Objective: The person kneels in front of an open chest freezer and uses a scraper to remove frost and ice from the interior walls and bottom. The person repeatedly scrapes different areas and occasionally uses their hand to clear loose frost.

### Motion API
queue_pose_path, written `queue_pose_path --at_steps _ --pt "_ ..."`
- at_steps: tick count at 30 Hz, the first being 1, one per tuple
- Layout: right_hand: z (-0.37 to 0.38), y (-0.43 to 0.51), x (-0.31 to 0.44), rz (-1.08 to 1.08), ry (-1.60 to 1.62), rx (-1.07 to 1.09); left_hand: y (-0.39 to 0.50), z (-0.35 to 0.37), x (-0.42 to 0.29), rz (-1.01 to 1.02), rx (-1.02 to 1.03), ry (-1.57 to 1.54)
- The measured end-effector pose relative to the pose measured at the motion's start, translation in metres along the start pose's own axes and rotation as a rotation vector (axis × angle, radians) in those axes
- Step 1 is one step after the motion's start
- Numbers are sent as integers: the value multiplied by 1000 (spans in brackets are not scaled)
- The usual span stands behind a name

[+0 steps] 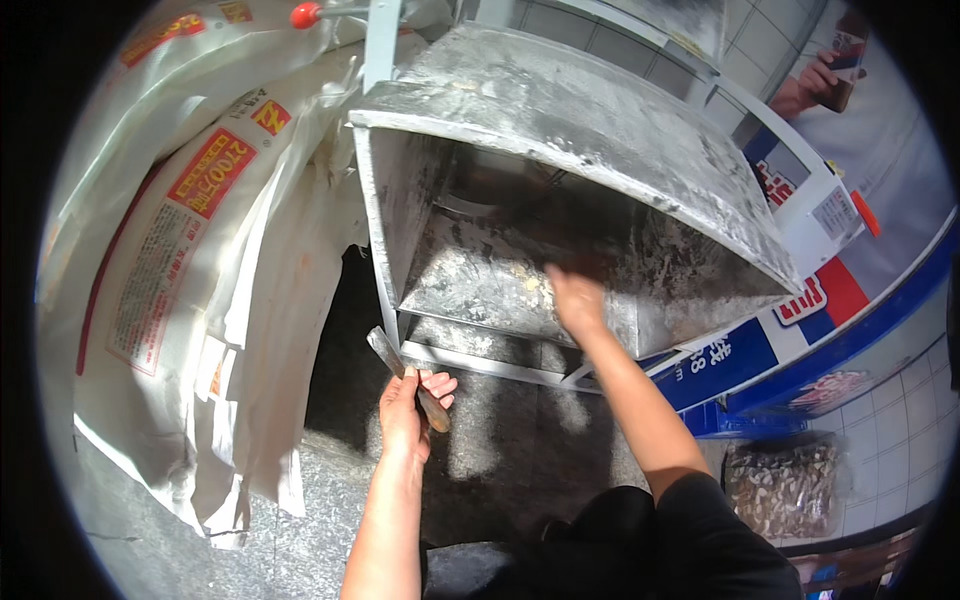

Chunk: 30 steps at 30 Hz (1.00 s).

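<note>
My left hand (405, 411) grips a flat-bladed scraper (386, 351) with a wooden handle, its blade slanting up and left. The scraper is just outside the lower left corner of a floury metal housing (570, 105) with a wide front opening. My right hand (577, 304) reaches into that opening, over the housing's metal floor (480, 277). Motion blurs its fingers, so I cannot tell whether they hold anything or touch the floor. Pale dust and a few yellowish crumbs lie on that floor near the hand. The back of the housing is in deep shadow.
Large white woven sacks (225, 247) stand close on the left. A lever with a red knob (306, 15) projects above them. The housing sits in a light metal frame (495, 365). At right are a printed panel (697, 367) and a clear bag of brownish pieces (784, 484).
</note>
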State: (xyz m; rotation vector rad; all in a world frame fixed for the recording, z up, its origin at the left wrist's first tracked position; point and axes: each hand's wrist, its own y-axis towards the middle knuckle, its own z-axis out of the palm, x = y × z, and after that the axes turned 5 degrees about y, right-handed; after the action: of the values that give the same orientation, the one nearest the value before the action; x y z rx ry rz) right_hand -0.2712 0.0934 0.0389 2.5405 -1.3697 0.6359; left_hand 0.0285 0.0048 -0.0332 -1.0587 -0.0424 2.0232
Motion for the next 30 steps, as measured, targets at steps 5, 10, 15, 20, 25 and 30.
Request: queue_pose_path --at_steps 5,10,15,20,25,30 --pt "85 29 75 -756 -22 -742 10 16 7 -13 14 32" --pt "94 24 113 -686 219 -365 7 14 3 -9 25 -1" --pt "31 -7 30 -543 273 -245 -2 3 -3 5 2 14" --pt "12 -25 -40 -326 -120 -455 3 -1 -3 3 -11 30" --pt "82 -10 38 -942 148 -729 14 2 4 -18 -12 48" --pt "81 0 107 -491 348 -326 14 7 9 -20 1 50"
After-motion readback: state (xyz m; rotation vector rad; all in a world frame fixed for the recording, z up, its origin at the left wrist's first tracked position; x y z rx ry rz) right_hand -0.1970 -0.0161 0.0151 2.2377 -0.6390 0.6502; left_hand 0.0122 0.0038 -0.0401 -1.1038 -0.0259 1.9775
